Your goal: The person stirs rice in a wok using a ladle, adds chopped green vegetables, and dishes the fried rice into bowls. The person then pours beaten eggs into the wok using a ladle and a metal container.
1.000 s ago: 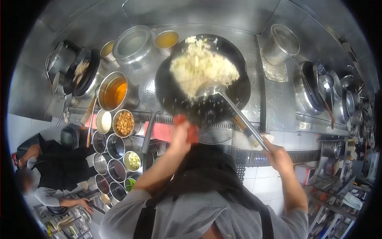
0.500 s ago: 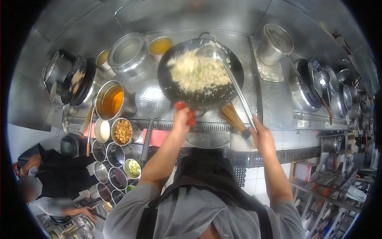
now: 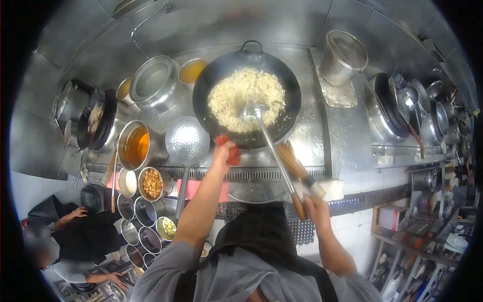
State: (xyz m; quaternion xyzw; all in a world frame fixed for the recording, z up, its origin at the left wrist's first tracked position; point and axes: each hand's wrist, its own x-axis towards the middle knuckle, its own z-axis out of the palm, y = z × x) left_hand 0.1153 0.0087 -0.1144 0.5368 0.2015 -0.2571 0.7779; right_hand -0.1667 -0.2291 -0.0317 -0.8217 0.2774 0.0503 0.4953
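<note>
My left hand (image 3: 220, 154) is closed on a folded red cloth (image 3: 233, 155) at the near rim of a black wok (image 3: 206, 75); the cloth hides what lies under it. Fried rice (image 3: 244, 85) with small green bits fills the wok's middle. A long-handled ladle (image 3: 254, 108) rests with its bowl in the rice, its wooden grip (image 3: 298, 206) pointing toward me. Just right of that grip is my right hand (image 3: 316, 210), off the ladle, slightly blurred, fingers stretched forward. Its fingertips are near the end of a bamboo wok brush (image 3: 294, 162).
Left of the wok are a perforated skimmer (image 3: 187, 141), a pot of orange liquid (image 3: 132, 146), a tin of nuts (image 3: 152, 183) and several seasoning tins. A strainer on a pot (image 3: 347, 50) stands right. At the far left, a co-worker (image 3: 75, 236) is at work.
My right hand has let go of the ladle and moved down toward my body. The ladle has come down into the rice, which has settled. My left hand stays at the wok's rim.
</note>
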